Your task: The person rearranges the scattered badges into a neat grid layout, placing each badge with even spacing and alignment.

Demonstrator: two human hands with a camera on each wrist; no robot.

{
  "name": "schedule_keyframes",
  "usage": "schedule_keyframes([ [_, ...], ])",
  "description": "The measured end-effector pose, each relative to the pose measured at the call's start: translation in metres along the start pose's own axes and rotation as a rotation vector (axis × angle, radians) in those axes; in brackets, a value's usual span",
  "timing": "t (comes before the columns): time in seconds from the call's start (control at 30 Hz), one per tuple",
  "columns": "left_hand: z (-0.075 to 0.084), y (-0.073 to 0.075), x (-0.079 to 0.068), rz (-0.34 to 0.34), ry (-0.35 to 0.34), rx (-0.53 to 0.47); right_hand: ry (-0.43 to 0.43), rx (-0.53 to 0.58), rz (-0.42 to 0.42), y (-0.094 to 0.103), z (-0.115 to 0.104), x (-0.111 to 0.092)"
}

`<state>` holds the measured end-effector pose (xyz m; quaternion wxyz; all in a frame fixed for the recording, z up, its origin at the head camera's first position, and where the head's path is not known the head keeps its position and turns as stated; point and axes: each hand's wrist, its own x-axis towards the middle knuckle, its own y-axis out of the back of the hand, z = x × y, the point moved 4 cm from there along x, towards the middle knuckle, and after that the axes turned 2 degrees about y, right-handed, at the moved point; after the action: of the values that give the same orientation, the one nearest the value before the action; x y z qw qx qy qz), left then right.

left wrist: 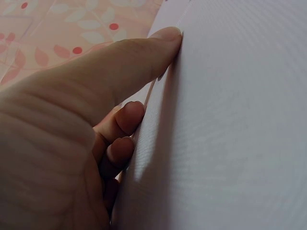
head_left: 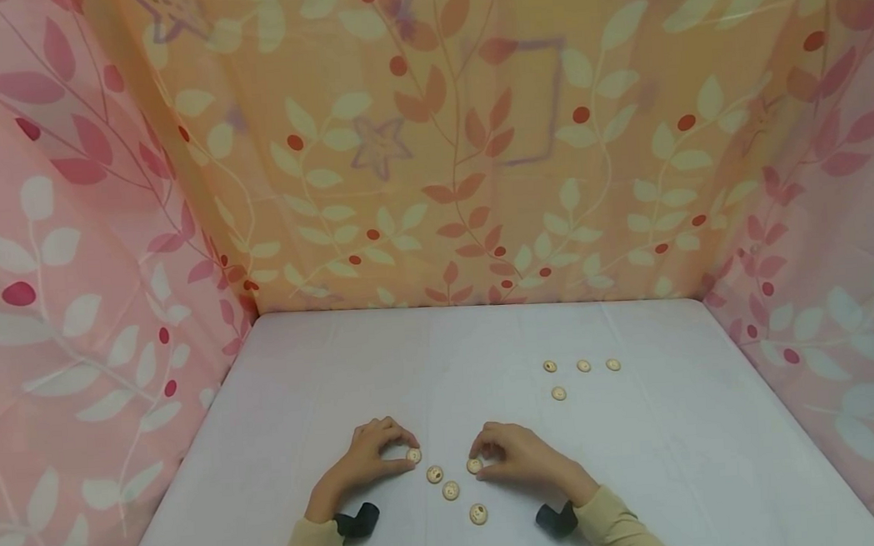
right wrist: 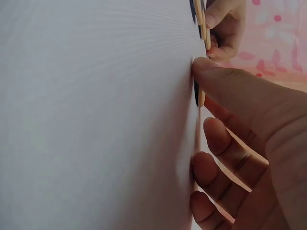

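Thumb and forefinger of my left hand point(head_left: 370, 455) pinch a small round wooden disc point(head_left: 414, 456) by its edges at the tabletop. Opposite it, my right hand point(head_left: 522, 455) holds another wooden disc point(head_left: 475, 465) the same way, its other fingers bent near the cloth. In the right wrist view this disc point(right wrist: 202, 98) shows a pale wood edge over a dark underside. Between the hands lie a disc with a dark mark point(head_left: 434, 474) and a second disc point(head_left: 450, 491). Closer to me is one more marked disc point(head_left: 478, 514). The left wrist view hides the left hand's disc.
Several more discs lie farther back on the right, three in a row with a middle disc point(head_left: 584, 366), and a single disc point(head_left: 559, 393) in front. A white cloth covers the table point(head_left: 337, 363). Leaf-patterned curtains point(head_left: 429, 140) enclose its back and sides.
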<state>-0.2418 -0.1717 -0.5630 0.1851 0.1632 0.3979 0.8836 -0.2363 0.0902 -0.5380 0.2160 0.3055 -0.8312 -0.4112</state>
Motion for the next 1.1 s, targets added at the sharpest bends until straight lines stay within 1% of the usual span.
schedule_keyframes([
  [0.3, 0.0027, 0.0017, -0.0006, 0.01, -0.013, 0.008, 0.014, -0.027, -0.011, -0.0005, -0.0005, 0.002],
  [0.47, 0.001, 0.0005, -0.0005, 0.009, -0.004, 0.01, 0.036, -0.052, -0.023, -0.0012, 0.0004, 0.0043],
  [0.6, -0.0006, -0.0009, -0.0002, 0.008, 0.0, 0.018, 0.036, -0.05, -0.038, -0.0008, 0.0, 0.0053],
  [0.8, -0.0002, -0.0007, 0.0, 0.004, 0.015, -0.006, 0.006, -0.028, -0.046, 0.0014, -0.0009, 0.0032],
  [0.9, -0.0006, -0.0011, -0.0002, 0.002, 0.02, -0.003, -0.023, -0.024, -0.048, 0.0017, 0.0015, 0.0011],
  [1.1, -0.0011, -0.0017, -0.0001, 0.003, 0.018, 0.005, -0.046, -0.028, -0.031, 0.0055, 0.0074, -0.0043],
])
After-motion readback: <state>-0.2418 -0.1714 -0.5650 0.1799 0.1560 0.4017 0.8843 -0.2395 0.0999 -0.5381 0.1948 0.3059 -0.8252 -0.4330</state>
